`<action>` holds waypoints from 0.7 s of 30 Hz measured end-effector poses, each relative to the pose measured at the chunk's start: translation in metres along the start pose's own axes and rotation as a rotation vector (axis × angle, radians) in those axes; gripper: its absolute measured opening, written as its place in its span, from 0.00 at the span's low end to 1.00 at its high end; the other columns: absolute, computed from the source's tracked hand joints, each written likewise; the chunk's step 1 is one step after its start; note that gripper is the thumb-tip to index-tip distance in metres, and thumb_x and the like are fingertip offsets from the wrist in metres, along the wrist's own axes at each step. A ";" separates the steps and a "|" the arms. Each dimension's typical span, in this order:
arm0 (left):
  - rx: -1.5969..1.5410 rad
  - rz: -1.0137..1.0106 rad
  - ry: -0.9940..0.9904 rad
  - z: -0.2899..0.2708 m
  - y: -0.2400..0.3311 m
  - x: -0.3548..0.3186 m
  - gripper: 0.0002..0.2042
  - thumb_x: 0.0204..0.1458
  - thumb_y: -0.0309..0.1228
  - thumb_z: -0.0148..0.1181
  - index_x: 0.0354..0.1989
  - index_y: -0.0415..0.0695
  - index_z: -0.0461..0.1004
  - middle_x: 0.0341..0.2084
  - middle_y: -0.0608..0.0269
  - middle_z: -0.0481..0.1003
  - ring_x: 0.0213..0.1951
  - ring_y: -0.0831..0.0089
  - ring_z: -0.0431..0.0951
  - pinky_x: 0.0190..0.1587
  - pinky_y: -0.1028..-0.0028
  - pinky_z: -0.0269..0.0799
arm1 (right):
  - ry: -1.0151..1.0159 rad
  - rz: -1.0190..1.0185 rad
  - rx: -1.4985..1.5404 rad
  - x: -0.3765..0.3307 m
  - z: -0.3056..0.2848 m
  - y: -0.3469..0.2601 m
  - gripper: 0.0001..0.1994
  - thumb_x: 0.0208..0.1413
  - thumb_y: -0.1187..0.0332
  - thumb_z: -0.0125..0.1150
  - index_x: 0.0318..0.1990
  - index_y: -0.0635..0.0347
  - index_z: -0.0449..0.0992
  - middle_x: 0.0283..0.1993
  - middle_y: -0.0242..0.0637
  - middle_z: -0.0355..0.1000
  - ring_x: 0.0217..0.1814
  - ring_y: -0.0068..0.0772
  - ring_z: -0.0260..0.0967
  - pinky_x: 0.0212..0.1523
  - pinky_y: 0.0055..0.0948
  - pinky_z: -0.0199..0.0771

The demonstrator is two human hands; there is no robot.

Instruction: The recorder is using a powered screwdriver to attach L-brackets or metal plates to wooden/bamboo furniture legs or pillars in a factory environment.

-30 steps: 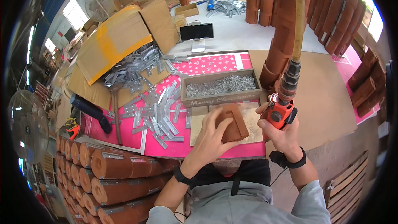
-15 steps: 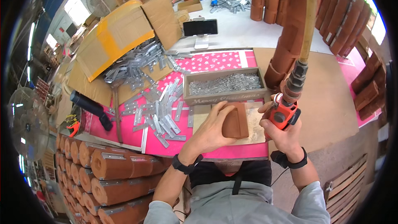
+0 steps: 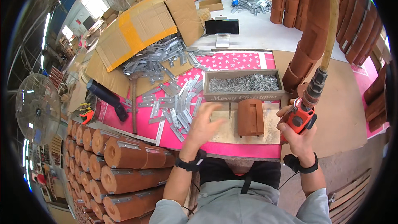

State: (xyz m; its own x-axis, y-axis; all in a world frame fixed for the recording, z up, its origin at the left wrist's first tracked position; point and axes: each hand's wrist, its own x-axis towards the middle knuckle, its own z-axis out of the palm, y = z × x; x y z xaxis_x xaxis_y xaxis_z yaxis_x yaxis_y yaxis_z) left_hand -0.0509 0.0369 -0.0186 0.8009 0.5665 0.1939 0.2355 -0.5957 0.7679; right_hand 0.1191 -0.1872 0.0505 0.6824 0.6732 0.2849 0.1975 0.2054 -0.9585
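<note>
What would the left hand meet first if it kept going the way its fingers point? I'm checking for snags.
Probably the scattered metal brackets on the pink cloth: the left hand is open, fingers aimed up and left toward them. Its height above the table is unclear.

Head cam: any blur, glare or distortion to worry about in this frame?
Head view: strong fisheye bending, with the table edge curving and a black rim around the picture; the left hand is motion-blurred, while the right hand on the orange tool and the brown block are sharp; windows at upper left blow out white; daylight is even and shadows soft.
</note>
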 end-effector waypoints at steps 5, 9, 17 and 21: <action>0.377 -0.150 0.084 -0.004 -0.037 -0.011 0.13 0.49 0.28 0.60 0.42 0.36 0.73 0.39 0.45 0.75 0.45 0.49 0.75 0.48 0.58 0.70 | -0.024 0.017 0.007 -0.001 -0.001 -0.002 0.20 0.47 0.80 0.63 0.49 0.62 0.65 0.39 0.33 0.72 0.36 0.19 0.69 0.36 0.22 0.72; 0.490 -0.189 0.066 -0.001 -0.040 -0.008 0.13 0.51 0.29 0.58 0.43 0.37 0.71 0.37 0.44 0.76 0.41 0.45 0.76 0.44 0.53 0.71 | -0.023 0.010 0.029 -0.003 0.003 -0.002 0.21 0.48 0.80 0.64 0.50 0.62 0.65 0.39 0.33 0.71 0.36 0.19 0.69 0.36 0.22 0.72; 0.600 -0.197 0.041 -0.004 -0.012 -0.014 0.14 0.50 0.27 0.56 0.43 0.34 0.66 0.33 0.38 0.74 0.38 0.42 0.77 0.41 0.51 0.72 | -0.041 -0.001 -0.012 -0.006 -0.004 0.000 0.21 0.48 0.80 0.64 0.50 0.62 0.64 0.41 0.34 0.71 0.37 0.19 0.69 0.37 0.23 0.73; 0.583 -0.321 -0.006 -0.006 -0.018 -0.010 0.17 0.50 0.29 0.58 0.47 0.36 0.66 0.36 0.39 0.73 0.40 0.44 0.76 0.41 0.51 0.72 | -0.026 0.014 0.018 -0.007 -0.002 0.000 0.23 0.48 0.79 0.64 0.51 0.63 0.64 0.41 0.34 0.73 0.38 0.19 0.70 0.37 0.23 0.74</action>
State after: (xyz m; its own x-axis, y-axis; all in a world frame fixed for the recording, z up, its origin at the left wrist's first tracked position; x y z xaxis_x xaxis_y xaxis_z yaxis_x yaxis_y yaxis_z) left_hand -0.0661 0.0448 -0.0307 0.6443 0.7648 0.0059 0.7206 -0.6096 0.3302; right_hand 0.1155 -0.1930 0.0487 0.6663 0.6943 0.2720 0.1754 0.2086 -0.9621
